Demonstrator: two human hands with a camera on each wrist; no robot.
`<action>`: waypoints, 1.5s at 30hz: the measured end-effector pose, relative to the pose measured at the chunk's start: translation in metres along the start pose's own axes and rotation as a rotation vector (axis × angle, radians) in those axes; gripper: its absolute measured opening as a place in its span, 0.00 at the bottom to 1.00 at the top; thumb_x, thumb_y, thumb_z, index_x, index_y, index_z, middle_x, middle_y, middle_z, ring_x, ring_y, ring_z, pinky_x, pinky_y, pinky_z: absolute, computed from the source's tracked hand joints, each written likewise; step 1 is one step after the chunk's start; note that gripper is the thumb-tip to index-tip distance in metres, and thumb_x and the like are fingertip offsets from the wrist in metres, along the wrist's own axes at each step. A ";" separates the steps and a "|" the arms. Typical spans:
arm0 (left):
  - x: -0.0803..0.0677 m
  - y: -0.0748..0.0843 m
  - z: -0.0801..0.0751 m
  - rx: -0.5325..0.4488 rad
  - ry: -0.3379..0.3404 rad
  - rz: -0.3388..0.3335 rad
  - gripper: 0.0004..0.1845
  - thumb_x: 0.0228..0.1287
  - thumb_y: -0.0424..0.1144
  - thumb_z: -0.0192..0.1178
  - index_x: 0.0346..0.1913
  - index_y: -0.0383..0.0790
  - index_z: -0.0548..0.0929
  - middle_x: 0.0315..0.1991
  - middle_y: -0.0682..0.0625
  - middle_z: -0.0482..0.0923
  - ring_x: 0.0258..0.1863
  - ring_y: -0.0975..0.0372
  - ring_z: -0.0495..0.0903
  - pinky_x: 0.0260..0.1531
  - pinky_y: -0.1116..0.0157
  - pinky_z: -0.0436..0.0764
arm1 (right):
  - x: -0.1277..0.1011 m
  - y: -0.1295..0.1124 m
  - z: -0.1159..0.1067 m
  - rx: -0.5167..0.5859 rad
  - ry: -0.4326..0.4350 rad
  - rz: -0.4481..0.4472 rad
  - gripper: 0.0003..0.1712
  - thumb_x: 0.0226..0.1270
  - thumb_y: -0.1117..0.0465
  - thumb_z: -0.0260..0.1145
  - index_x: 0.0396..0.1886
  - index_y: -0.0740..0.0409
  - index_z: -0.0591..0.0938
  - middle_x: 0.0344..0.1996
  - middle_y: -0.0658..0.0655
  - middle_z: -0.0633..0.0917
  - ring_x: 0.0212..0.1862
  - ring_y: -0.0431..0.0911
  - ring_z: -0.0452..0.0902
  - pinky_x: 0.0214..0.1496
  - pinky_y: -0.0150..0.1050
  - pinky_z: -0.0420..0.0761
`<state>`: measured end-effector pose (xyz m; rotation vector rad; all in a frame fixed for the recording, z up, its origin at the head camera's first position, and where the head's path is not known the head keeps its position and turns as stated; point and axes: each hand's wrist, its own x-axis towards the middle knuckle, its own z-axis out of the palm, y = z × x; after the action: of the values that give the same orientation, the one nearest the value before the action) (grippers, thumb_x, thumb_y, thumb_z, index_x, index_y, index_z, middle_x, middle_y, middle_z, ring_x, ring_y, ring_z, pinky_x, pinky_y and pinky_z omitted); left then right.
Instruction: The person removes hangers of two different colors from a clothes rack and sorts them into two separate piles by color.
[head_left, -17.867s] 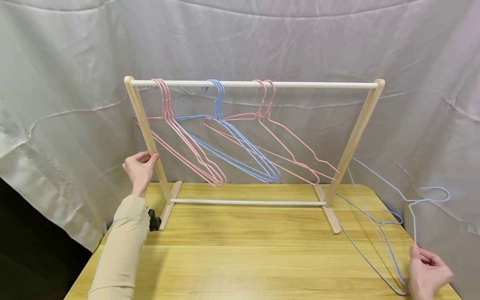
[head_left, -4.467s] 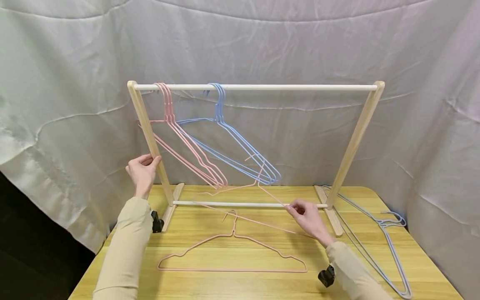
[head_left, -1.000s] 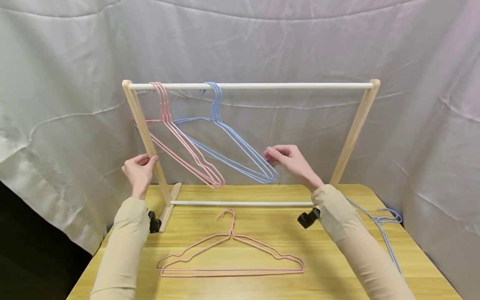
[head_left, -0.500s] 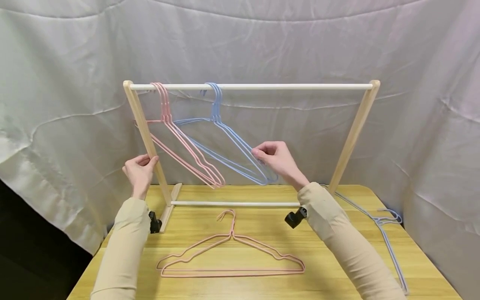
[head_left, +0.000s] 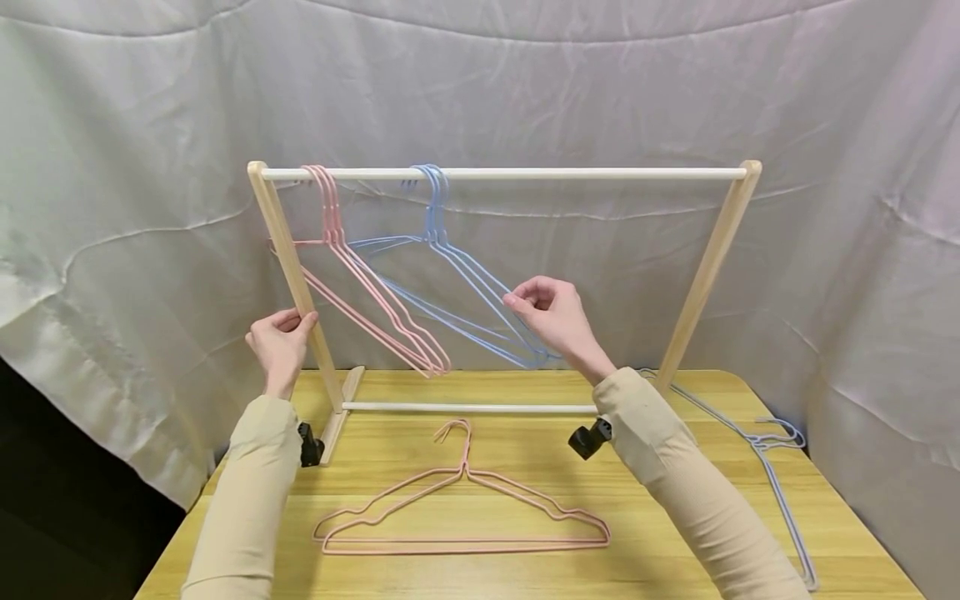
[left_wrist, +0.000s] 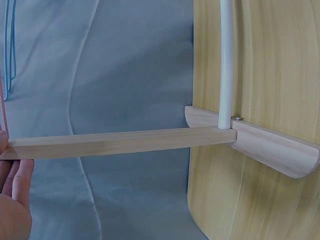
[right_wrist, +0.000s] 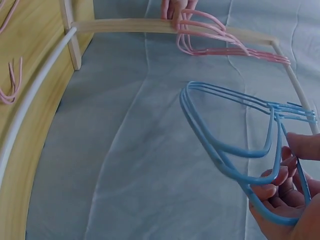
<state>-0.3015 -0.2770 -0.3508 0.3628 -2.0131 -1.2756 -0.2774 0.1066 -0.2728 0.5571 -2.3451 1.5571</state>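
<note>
My left hand (head_left: 277,346) pinches the left wooden post (head_left: 281,237) of a clothes rack; the same hand (left_wrist: 15,195) shows at the edge of the left wrist view. My right hand (head_left: 555,321) pinches the shoulder of the rightmost blue wire hanger (right_wrist: 270,215), thumb and fingers round its wire in the right wrist view. That hanger stands slightly apart from the other blue hangers (head_left: 433,218), all hooked over the white top rod (head_left: 585,174). Left of them hang several pink hangers (head_left: 330,221). Two pink hangers (head_left: 465,547) lie overlapping on the table.
Grey-blue hangers (head_left: 780,492) lie at the table's right side, partly behind my right sleeve. A white lower rod (head_left: 465,408) joins the rack's feet. The right post (head_left: 708,275) stands behind my right forearm. Grey cloth (head_left: 600,92) hangs behind the rack.
Two pink hangers went from the rod to the table, one carried by my right hand. That hand then moved left and took hold of a blue hanger, swinging it slightly rightward. The left hand stays put.
</note>
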 end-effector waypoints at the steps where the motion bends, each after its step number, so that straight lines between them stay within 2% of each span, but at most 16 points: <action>1: 0.000 0.000 0.000 -0.001 0.000 -0.001 0.16 0.63 0.39 0.70 0.48 0.32 0.89 0.44 0.36 0.88 0.22 0.90 0.71 0.36 0.85 0.70 | 0.000 0.000 0.000 -0.002 0.010 -0.004 0.11 0.67 0.58 0.71 0.36 0.64 0.85 0.21 0.45 0.79 0.25 0.37 0.69 0.32 0.30 0.70; 8: 0.001 -0.001 0.000 0.001 -0.002 -0.006 0.17 0.63 0.40 0.70 0.49 0.32 0.89 0.45 0.36 0.88 0.23 0.90 0.71 0.35 0.85 0.70 | -0.002 0.003 0.000 0.010 0.070 -0.060 0.10 0.67 0.60 0.71 0.35 0.65 0.85 0.21 0.49 0.78 0.24 0.37 0.69 0.31 0.29 0.69; 18: 0.001 -0.001 0.001 -0.017 0.000 -0.008 0.17 0.62 0.40 0.71 0.49 0.32 0.88 0.46 0.36 0.88 0.23 0.89 0.72 0.33 0.86 0.71 | -0.008 0.011 -0.002 0.049 0.126 -0.117 0.11 0.65 0.62 0.72 0.34 0.68 0.84 0.20 0.46 0.77 0.22 0.34 0.67 0.29 0.27 0.68; 29: 0.000 -0.001 0.000 -0.008 -0.003 -0.018 0.18 0.63 0.42 0.70 0.50 0.32 0.88 0.46 0.37 0.88 0.24 0.89 0.71 0.32 0.86 0.71 | -0.017 0.020 -0.009 0.071 0.170 -0.122 0.09 0.68 0.64 0.69 0.36 0.70 0.84 0.23 0.53 0.79 0.22 0.34 0.66 0.28 0.26 0.66; 32: 0.000 -0.001 0.000 -0.006 -0.003 -0.021 0.18 0.63 0.42 0.70 0.50 0.33 0.88 0.46 0.37 0.88 0.24 0.89 0.71 0.33 0.86 0.72 | -0.023 0.012 -0.012 0.072 0.175 -0.107 0.09 0.68 0.67 0.68 0.37 0.73 0.84 0.23 0.52 0.78 0.22 0.33 0.65 0.28 0.26 0.66; 37: 0.001 0.000 0.001 -0.009 0.001 -0.019 0.17 0.63 0.41 0.70 0.49 0.32 0.89 0.46 0.37 0.88 0.23 0.89 0.71 0.33 0.86 0.71 | -0.033 -0.003 -0.017 0.095 0.198 -0.077 0.10 0.67 0.70 0.67 0.37 0.78 0.82 0.20 0.44 0.78 0.22 0.31 0.68 0.27 0.25 0.67; 45: 0.001 0.000 0.000 -0.014 0.005 -0.016 0.17 0.62 0.39 0.71 0.49 0.32 0.89 0.46 0.36 0.88 0.22 0.91 0.71 0.32 0.87 0.71 | -0.026 0.028 -0.022 0.147 0.251 -0.097 0.12 0.66 0.63 0.71 0.36 0.72 0.84 0.22 0.43 0.81 0.24 0.32 0.72 0.28 0.24 0.71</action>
<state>-0.3024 -0.2772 -0.3508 0.3756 -1.9998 -1.2970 -0.2669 0.1410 -0.2982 0.4681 -2.0034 1.6580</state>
